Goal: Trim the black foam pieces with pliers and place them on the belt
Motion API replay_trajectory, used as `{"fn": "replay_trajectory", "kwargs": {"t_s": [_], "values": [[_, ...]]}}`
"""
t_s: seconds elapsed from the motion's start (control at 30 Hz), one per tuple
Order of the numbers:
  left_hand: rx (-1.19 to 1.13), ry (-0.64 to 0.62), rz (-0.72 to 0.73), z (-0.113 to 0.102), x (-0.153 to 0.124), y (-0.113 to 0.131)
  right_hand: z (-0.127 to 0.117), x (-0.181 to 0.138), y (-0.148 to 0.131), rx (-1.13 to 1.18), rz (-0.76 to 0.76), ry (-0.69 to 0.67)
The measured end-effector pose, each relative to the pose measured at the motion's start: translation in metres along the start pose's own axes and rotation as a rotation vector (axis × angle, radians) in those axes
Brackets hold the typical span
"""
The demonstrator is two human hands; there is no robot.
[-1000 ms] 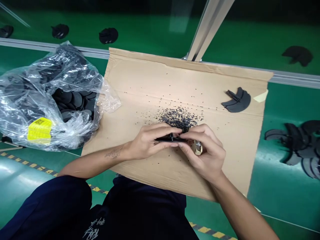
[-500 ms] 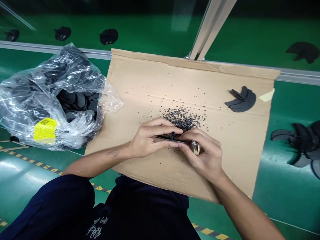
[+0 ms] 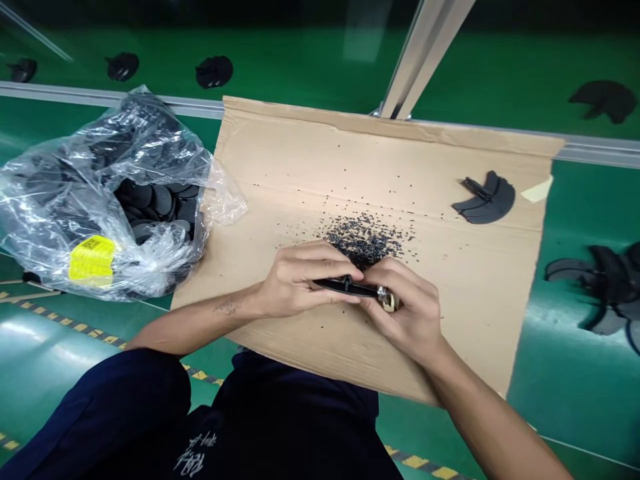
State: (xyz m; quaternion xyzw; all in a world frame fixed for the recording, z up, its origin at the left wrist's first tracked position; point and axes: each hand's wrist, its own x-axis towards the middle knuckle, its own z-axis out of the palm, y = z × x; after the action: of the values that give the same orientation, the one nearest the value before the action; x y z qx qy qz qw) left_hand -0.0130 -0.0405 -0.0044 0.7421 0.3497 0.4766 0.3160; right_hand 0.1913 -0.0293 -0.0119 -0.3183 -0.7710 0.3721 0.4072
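My left hand (image 3: pixel 295 283) is closed round the edge of a flat black plastic part (image 3: pixel 345 287), held edge-on over a brown cardboard sheet (image 3: pixel 300 167). My right hand (image 3: pixel 407 310) meets it from the right, fingers curled round a small tool with a pale handle and metal tip (image 3: pixel 387 300), which touches the part's right end. A heap of small black shavings (image 3: pixel 365 237) lies on the cardboard just beyond both hands.
A clear plastic bag (image 3: pixel 75 200) of black discs with a yellow label sits at the left. One black curved piece (image 3: pixel 485 200) lies on the cardboard's right side, several more (image 3: pixel 600 287) on the green surface beyond. A metal rail (image 3: pixel 600 152) and slanted post (image 3: pixel 425 53) run behind.
The hands have shifted slightly down and closer together; the black part has tilted to lie flatter between them. The view has barely drifted.
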Motion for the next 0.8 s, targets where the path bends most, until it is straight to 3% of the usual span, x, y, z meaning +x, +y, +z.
{"fn": "replay_trajectory", "kwargs": {"t_s": [0.23, 0.43, 0.8], "values": [[0.027, -0.085, -0.007, -0.0025, 0.0006, -0.0013, -0.0011, 0.0004, -0.0011, 0.019, 0.028, 0.004], [0.019, 0.003, -0.038, 0.0005, -0.0004, 0.0007, -0.0004, 0.0007, -0.0002, 0.021, 0.031, -0.013], [0.036, -0.058, 0.044, -0.0003, -0.0013, -0.0028, -0.0017, -0.0001, -0.0010, -0.027, -0.010, 0.005]]}}
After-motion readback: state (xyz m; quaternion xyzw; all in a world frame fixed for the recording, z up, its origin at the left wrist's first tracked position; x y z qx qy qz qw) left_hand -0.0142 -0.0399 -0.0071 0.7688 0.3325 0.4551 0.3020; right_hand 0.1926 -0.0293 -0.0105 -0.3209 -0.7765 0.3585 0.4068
